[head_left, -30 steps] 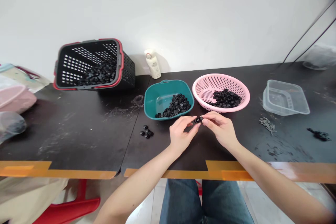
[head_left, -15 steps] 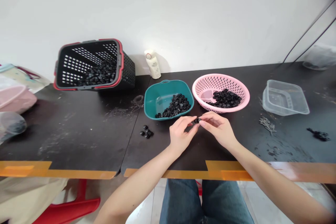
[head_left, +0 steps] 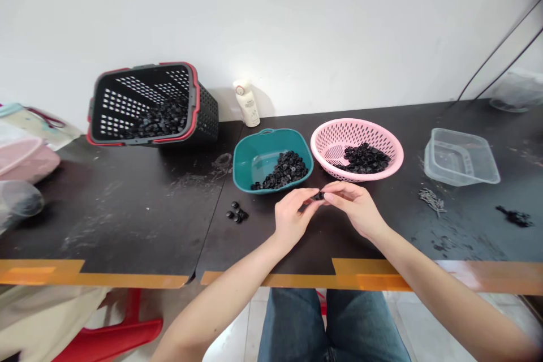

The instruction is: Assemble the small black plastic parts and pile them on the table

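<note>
Between the fingertips of both hands is a small round black part (head_left: pixel 319 195), mostly covered by the fingers. My left hand (head_left: pixel 292 214) pinches it from the left, and my right hand (head_left: pixel 353 208) pinches it from the right. The hands meet just in front of a teal basin (head_left: pixel 250 153) and a pink perforated basket (head_left: pixel 399 154). Loose black disc-like parts (head_left: pixel 288 168) lie piled in the basin, and black ring-like parts (head_left: pixel 365 158) are heaped in the basket. Left of my left hand, several black round parts (head_left: pixel 236 213) sit on the dark table (head_left: pixel 139 215).
A grey-and-red basket (head_left: pixel 207 116) holding black parts lies tilted at back left, beside a white bottle (head_left: pixel 248 107). To the right are a clear plastic container (head_left: pixel 462 158), a pile of metal pins (head_left: pixel 432 201) and small black pieces (head_left: pixel 514 217). Tape (head_left: pixel 292 281) lines the table's front edge.
The fingers have shifted slightly around the small black part, which shows a little less now. Otherwise the scene looks the same.
</note>
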Tool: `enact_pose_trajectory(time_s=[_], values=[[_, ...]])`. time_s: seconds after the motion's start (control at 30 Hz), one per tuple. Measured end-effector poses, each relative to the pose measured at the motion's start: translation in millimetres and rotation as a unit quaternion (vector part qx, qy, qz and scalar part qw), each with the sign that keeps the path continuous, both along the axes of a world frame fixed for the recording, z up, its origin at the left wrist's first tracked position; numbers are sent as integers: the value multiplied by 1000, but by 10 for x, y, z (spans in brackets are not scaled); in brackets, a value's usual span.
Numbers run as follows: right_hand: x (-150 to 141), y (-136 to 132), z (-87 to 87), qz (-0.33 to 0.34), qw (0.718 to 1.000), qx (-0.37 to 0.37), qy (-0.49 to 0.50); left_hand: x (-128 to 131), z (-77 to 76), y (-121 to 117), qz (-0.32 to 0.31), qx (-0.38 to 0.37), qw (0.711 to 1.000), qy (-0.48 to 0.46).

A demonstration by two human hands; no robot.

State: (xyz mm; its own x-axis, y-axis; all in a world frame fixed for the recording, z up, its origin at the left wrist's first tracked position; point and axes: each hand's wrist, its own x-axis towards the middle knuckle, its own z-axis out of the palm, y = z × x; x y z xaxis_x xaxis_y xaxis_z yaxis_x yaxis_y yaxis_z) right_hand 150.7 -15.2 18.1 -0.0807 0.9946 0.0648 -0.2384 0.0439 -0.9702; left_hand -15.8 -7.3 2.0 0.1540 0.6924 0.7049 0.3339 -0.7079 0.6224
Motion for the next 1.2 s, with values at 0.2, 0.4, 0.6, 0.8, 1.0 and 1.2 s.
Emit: enact_pose_trajectory(time_s=[0.2, 0.4, 0.6, 0.8, 1.0, 1.2], values=[[12, 2, 0, 24, 1000, -19, -1, -22, -25, 13, -4, 3, 1000, 16], [-3, -21, 7, 24, 998, -42, 26, -26, -28, 1, 11, 37, 998, 59], [-3, -19, 11, 43, 990, -109, 80, -31, -20, 1, 18, 62, 995, 78], [26, -5, 50, 107, 976, -150, 115, -32, 7, -6, 20, 73, 992, 99], [20, -6, 40, 107, 969, -143, 170, -26, -6, 3, 27, 83, 989, 115], [10, -6, 13, 115, 964, -145, 189, -28, -12, 9, 20, 99, 986, 130]])
